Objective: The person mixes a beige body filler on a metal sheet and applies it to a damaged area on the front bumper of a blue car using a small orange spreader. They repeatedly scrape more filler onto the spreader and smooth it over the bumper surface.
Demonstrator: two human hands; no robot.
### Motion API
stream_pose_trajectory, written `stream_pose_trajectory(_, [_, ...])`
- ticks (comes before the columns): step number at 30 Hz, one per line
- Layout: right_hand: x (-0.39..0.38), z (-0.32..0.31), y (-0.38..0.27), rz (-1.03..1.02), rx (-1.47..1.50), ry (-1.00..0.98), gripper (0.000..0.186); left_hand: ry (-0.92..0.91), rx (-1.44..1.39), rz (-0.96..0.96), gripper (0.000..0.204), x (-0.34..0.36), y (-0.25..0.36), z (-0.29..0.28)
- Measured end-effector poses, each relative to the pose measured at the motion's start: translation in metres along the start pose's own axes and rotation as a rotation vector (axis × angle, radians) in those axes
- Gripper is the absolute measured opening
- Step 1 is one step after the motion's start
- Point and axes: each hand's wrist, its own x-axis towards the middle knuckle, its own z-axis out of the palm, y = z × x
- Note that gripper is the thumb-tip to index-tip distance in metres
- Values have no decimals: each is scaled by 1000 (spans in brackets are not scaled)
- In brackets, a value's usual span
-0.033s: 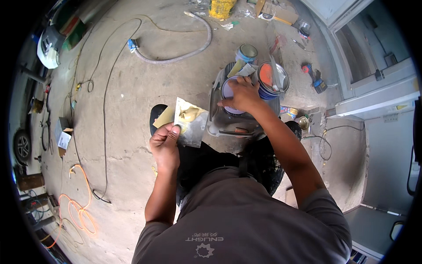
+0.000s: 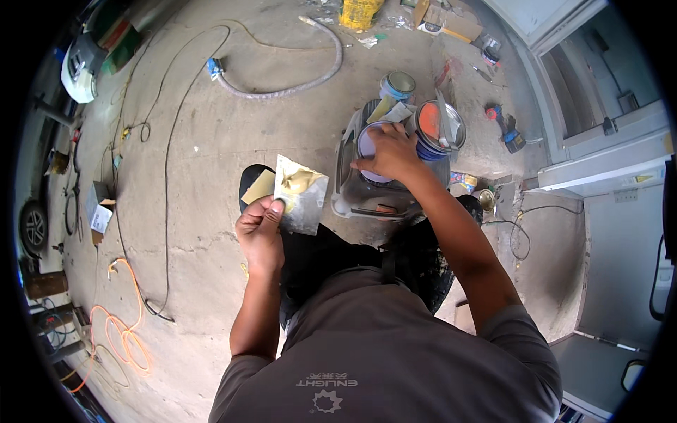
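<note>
In my left hand (image 2: 261, 229) is a thin, flat grey metal plate (image 2: 303, 211), pinched at its left edge between thumb and fingers. A lump of cream-coloured putty (image 2: 297, 179) sits on its upper part. Behind that hand shows a tan rectangular sheet (image 2: 259, 187), over my knee; whether my fingers touch it is unclear. My right hand (image 2: 395, 151) reaches over a round can with a lavender top (image 2: 366, 144), thumb and fingers curled across it at the rim. That hand hides much of the top.
The can stands on a grey stool (image 2: 344, 201). Beside it are an orange-stained can with scrapers (image 2: 428, 120) and a blue can (image 2: 399, 84). A cordless power tool (image 2: 509, 134) lies right. Hose (image 2: 296, 88), cables and orange cord (image 2: 127, 328) cross the concrete floor.
My left hand and the plate have shifted very slightly left. My right hand stays on the lavender-topped can.
</note>
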Motion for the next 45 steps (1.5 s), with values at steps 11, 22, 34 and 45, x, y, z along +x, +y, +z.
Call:
stream_pose_trajectory(11, [-15, 6, -26, -154, -61, 147, 69, 155, -200, 29, 11, 71, 4, -33])
stream_pose_trajectory(22, [43, 210, -136, -307, 216, -60, 69, 439, 129, 99, 14, 213, -40, -117])
stream_pose_trajectory(34, [99, 486, -90, -211, -37, -239, 66, 658, 5, -93, 14, 168, -10, -168])
stream_pose_trajectory(45, [95, 488, -92, -197, -20, -171, 61, 804, 117, -84, 28, 168, -8, -226])
